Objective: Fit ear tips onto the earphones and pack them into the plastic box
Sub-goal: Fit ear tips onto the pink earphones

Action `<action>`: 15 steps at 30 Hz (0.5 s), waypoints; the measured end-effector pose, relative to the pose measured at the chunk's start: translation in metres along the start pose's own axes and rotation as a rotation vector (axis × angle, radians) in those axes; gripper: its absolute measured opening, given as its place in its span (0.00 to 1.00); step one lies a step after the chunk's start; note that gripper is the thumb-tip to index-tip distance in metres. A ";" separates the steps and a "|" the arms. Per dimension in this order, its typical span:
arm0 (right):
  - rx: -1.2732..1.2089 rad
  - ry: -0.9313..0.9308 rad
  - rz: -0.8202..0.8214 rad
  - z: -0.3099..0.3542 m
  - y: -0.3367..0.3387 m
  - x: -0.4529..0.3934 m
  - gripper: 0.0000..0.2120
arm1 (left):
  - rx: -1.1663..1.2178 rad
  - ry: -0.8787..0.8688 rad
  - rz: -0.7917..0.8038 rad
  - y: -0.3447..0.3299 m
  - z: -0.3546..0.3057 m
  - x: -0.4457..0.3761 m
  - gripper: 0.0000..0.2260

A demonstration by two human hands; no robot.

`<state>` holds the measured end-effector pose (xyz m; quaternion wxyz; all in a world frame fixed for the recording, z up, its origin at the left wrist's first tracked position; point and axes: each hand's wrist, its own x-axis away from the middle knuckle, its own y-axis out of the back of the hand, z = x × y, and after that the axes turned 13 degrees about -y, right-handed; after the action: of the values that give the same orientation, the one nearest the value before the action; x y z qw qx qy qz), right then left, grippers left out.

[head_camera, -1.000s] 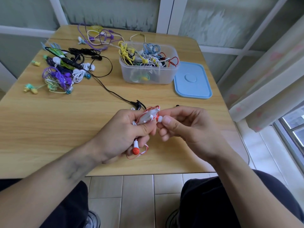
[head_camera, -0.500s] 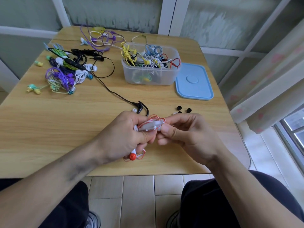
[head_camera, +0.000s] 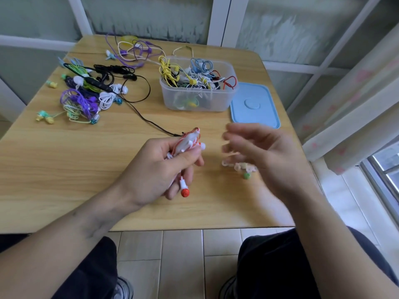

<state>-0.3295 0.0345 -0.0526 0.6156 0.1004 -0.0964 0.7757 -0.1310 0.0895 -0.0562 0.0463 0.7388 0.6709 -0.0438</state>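
My left hand (head_camera: 155, 169) grips a coiled red-and-white earphone (head_camera: 186, 142) above the table's near middle; one bud with a red tip (head_camera: 185, 192) hangs below my fingers. My right hand (head_camera: 263, 154) hovers to the right, blurred by motion, fingers spread and holding nothing I can see. Under it lie several loose pale ear tips (head_camera: 237, 166) and a green one (head_camera: 246, 175). The clear plastic box (head_camera: 198, 98) stands at the back, filled with coiled earphones.
The blue lid (head_camera: 254, 106) lies right of the box. A pile of purple, green, white and black earphones (head_camera: 86, 98) covers the table's left back. A black cable (head_camera: 146, 117) runs from it toward my left hand. A curtain (head_camera: 354, 100) hangs at the right.
My right hand has let go of the earphone and swung away to the right with fingers open. My left hand keeps its grip on the coil.
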 end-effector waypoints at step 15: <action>1.124 0.124 -0.081 0.007 0.047 -0.017 0.10 | 0.283 0.131 -0.065 -0.002 0.004 -0.005 0.13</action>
<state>-0.3709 0.0063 -0.0517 0.5011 0.3704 0.3718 0.6881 -0.1334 0.0845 -0.0598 -0.1035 0.7171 0.6832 -0.0913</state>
